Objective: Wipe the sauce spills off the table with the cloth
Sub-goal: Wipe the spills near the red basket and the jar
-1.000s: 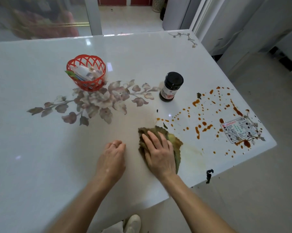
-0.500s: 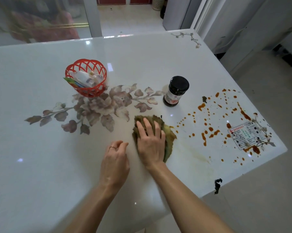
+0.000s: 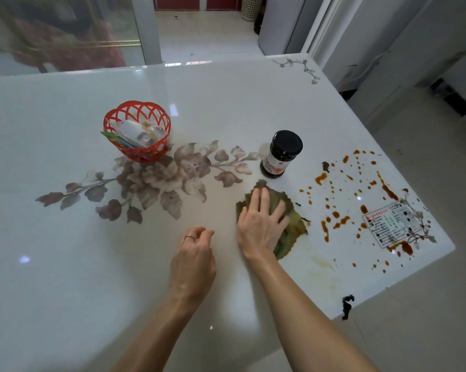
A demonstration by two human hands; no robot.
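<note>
- Left hand (image 3: 192,260): resting on the white tabletop (image 3: 65,277) toward the near edge, fingers loosely curled, holding nothing; ring on one finger.
- Right hand (image 3: 261,224): just beside the left, laid flat with fingers spread, pressing on the cloth.
- Cloth (image 3: 295,232): green-brown, crumpled, flat on the tabletop under the right hand, right of centre.
- Faint yellowish smear (image 3: 323,264): just nearward of the cloth.
- Sauce spills (image 3: 336,220): orange-red drops and streaks, scattered from beside the cloth to the right edge.
- Printed sticker (image 3: 390,224): near the right edge, among the spills.
- Dark jar (image 3: 281,154): black lid, upright, just beyond the cloth.
- Flower print (image 3: 167,178): across the middle.
- Red lattice basket (image 3: 137,131): at the print's far side, holding packets.
</note>
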